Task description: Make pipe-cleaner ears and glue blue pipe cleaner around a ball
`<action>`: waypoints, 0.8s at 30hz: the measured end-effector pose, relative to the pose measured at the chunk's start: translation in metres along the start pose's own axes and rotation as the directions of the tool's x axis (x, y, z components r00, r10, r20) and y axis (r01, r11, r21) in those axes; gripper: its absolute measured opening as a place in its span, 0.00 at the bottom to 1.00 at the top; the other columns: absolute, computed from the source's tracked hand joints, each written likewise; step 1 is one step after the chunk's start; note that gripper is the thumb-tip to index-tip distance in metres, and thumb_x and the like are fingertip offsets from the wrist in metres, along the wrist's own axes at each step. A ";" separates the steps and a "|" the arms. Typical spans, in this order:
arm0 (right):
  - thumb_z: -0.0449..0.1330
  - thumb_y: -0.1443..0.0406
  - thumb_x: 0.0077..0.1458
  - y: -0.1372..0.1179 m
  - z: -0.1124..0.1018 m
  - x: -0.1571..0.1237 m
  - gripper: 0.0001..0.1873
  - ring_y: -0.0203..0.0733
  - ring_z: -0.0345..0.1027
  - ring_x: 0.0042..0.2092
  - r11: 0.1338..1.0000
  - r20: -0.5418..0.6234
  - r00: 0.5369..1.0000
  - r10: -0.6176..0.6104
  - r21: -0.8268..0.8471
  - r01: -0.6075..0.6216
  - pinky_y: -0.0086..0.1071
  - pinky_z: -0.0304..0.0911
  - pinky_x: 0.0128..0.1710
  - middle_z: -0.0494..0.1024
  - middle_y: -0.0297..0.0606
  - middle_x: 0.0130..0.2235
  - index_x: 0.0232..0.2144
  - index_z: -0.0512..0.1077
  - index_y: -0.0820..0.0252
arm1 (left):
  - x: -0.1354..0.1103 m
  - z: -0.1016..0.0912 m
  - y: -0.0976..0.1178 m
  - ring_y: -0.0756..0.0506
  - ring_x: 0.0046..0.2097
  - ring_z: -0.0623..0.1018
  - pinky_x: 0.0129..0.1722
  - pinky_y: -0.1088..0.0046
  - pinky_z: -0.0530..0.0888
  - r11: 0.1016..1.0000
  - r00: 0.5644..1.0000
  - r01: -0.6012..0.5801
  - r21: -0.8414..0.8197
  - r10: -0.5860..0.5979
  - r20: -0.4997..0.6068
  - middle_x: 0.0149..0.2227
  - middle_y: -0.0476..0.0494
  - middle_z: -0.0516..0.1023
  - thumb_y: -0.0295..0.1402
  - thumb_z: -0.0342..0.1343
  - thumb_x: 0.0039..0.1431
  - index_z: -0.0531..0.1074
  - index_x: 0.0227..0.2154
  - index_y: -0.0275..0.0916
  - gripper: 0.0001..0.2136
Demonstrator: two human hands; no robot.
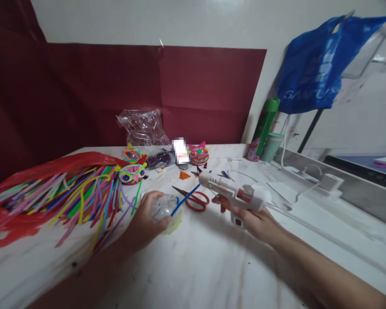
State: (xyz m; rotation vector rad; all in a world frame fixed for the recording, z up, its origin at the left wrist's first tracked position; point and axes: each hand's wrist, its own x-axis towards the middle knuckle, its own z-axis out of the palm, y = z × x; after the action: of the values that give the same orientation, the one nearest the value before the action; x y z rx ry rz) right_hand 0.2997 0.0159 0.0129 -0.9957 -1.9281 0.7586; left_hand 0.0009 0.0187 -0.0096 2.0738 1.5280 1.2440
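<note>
My left hand (148,218) is closed round a clear, rounded plastic piece (163,207) with a yellowish patch low on its right side. A blue pipe cleaner (185,199) slants up and right from this piece, near my left thumb. My right hand (255,219) grips a white hot glue gun (233,189), its nozzle pointing left near the pipe cleaner's upper end. Whether nozzle and pipe cleaner touch, I cannot tell. Behind the pipe cleaner lie red-handled scissors (197,201) on the white marbled table (193,266).
Many coloured pipe cleaners (83,193) spread over a red plastic bag (80,159) at left. Decorated animal faces (131,172) and a phone (180,151) stand at the back. A power strip (296,171), green can (266,124) and cup (272,146) are at right. The gun's cord trails right.
</note>
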 end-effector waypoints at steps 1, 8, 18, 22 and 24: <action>0.51 0.56 0.59 -0.005 0.008 -0.003 0.17 0.43 0.70 0.35 1.000 -0.010 1.000 -0.021 0.008 0.021 0.31 0.67 0.28 0.76 0.41 0.36 0.43 0.73 0.58 | -0.001 0.001 0.001 0.35 0.51 0.71 0.52 0.52 0.68 0.999 0.999 -0.043 0.017 0.042 0.009 0.47 0.37 0.69 0.33 0.57 0.43 0.63 0.46 0.40 0.23; 0.51 0.59 0.58 -0.020 0.039 -0.006 0.12 0.40 0.69 0.34 0.996 0.078 0.995 -0.056 0.069 0.051 0.29 0.67 0.28 0.75 0.41 0.39 0.40 0.70 0.57 | -0.007 0.007 0.002 0.35 0.55 0.68 0.57 0.53 0.66 0.945 0.948 -0.317 0.083 0.314 0.044 0.51 0.38 0.66 0.28 0.58 0.41 0.62 0.48 0.45 0.27; 0.49 0.57 0.59 -0.020 0.029 -0.007 0.20 0.46 0.70 0.43 1.000 0.201 0.980 -0.001 0.004 0.001 0.37 0.69 0.39 0.75 0.44 0.46 0.48 0.71 0.59 | -0.002 0.002 0.004 0.35 0.54 0.69 0.56 0.54 0.67 0.990 0.990 -0.139 -0.021 0.139 0.009 0.49 0.39 0.69 0.31 0.59 0.40 0.65 0.44 0.45 0.24; 0.48 0.57 0.59 -0.019 0.024 -0.009 0.19 0.46 0.71 0.41 0.999 0.218 0.976 -0.007 -0.036 0.015 0.35 0.69 0.36 0.76 0.43 0.45 0.43 0.74 0.58 | 0.000 0.000 -0.001 0.34 0.52 0.71 0.51 0.54 0.69 0.990 0.998 0.049 -0.128 -0.044 0.042 0.47 0.39 0.70 0.36 0.59 0.42 0.64 0.46 0.43 0.24; 0.49 0.60 0.58 -0.019 0.022 -0.010 0.16 0.45 0.72 0.40 0.997 0.228 0.973 -0.044 -0.059 0.059 0.33 0.69 0.37 0.78 0.41 0.41 0.40 0.74 0.57 | 0.001 -0.001 -0.004 0.36 0.47 0.73 0.46 0.55 0.71 0.971 0.991 0.133 -0.197 -0.126 0.049 0.44 0.40 0.72 0.39 0.59 0.43 0.63 0.47 0.41 0.25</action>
State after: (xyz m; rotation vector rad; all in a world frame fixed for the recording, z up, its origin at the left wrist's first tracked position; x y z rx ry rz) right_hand 0.2775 -0.0054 0.0139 -0.9264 -2.1786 0.8125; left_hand -0.0024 0.0213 -0.0111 1.8304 1.4330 1.2491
